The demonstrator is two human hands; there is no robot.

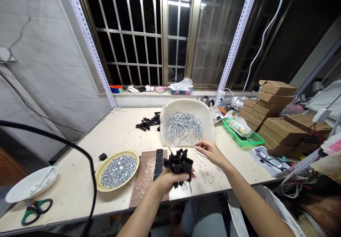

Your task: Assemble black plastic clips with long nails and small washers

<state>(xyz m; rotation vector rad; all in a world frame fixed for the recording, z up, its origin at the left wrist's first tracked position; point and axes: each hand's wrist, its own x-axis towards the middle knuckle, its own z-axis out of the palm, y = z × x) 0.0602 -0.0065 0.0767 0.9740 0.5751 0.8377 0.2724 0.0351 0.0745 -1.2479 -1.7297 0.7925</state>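
Observation:
My left hand (170, 181) is closed round a bunch of black plastic clip-like parts (179, 164), held above the table's front edge. My right hand (210, 152) is by the front lip of a white basin (166, 123), its thumb and fingertips drawn together. Whatever may be between them is too small to make out. Inside the tilted basin lies a heap of long silver screws or nails (185, 125). Just left of the bunch, flat black pieces (159, 162) form a row on a brown board (144, 176).
A yellow bowl (99, 180) of small metal pieces stands left of the board. Further left are a white plate (16, 190) and scissors (36, 210). More black parts (147, 122) lie behind. A green basket (246, 143), glasses (269, 160) and cardboard boxes (282, 132) occupy the right.

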